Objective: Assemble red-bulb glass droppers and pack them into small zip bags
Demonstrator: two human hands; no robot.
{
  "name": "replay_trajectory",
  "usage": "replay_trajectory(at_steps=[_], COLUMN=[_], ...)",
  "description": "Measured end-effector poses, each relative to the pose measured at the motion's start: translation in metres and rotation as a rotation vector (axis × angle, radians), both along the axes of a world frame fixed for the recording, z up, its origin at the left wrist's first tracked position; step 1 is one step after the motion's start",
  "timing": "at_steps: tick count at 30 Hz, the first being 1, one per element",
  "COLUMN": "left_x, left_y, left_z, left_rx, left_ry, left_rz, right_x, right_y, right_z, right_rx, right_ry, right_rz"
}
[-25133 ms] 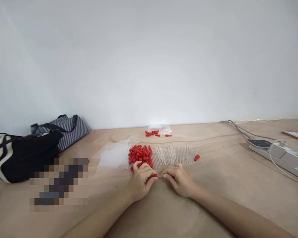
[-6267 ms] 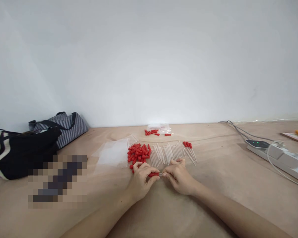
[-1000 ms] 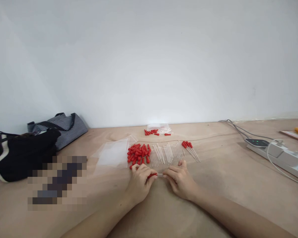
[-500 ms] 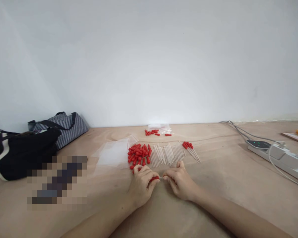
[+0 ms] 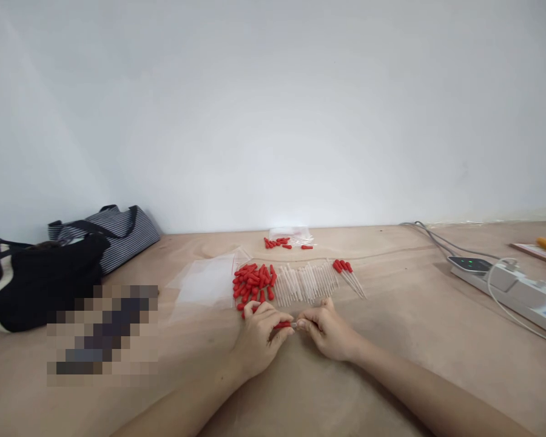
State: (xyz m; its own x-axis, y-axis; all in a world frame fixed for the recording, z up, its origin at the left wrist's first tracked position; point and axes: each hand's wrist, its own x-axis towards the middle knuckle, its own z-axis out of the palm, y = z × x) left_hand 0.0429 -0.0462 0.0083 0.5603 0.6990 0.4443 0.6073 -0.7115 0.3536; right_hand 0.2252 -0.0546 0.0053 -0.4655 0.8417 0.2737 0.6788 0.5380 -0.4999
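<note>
My left hand (image 5: pixel 262 337) pinches a red rubber dropper bulb (image 5: pixel 282 325) between thumb and fingers. From the right, my right hand (image 5: pixel 325 331) grips a thin clear tube (image 5: pixel 295 325) whose end meets the bulb's mouth; how deep it sits inside I cannot tell. Just beyond my left hand lies a pile of red bulbs (image 5: pixel 253 282). A row of clear tubes (image 5: pixel 307 282) is spread beside the pile. Several droppers with red bulbs fitted (image 5: pixel 349 276) lie to the right of that row.
Clear plastic bags (image 5: pixel 204 282) lie left of the pile. More red bulbs (image 5: pixel 277 243) and tubes sit near the wall. A black bag (image 5: pixel 40 279) and a striped bag (image 5: pixel 130 240) stand at left. A power strip (image 5: pixel 505 291) with cables is at right.
My hands have drawn slightly closer, and less of the tube shows between them. The view has shifted a little; the piles on the table look the same.
</note>
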Motion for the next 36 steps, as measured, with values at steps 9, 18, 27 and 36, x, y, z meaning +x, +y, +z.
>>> replay_trajectory(at_steps=[9,18,27,36], left_x=[0.002,-0.002,-0.009,-0.014], left_y=[0.000,0.003,0.011,0.020], left_z=[0.003,0.004,-0.006,-0.011], left_rx=[0.005,0.020,0.068,0.042], left_ry=[0.004,0.036,-0.007,0.014], left_rz=[0.020,0.030,0.180,0.278], right_x=[-0.002,0.010,0.029,0.088], right_y=[-0.001,-0.001,0.010,0.053], right_z=[-0.004,0.003,0.001,-0.002], right_rx=[0.017,0.037,0.248,0.019], right_ry=[0.046,0.057,-0.070,-0.001], right_rz=[-0.042,0.053,-0.172,-0.915])
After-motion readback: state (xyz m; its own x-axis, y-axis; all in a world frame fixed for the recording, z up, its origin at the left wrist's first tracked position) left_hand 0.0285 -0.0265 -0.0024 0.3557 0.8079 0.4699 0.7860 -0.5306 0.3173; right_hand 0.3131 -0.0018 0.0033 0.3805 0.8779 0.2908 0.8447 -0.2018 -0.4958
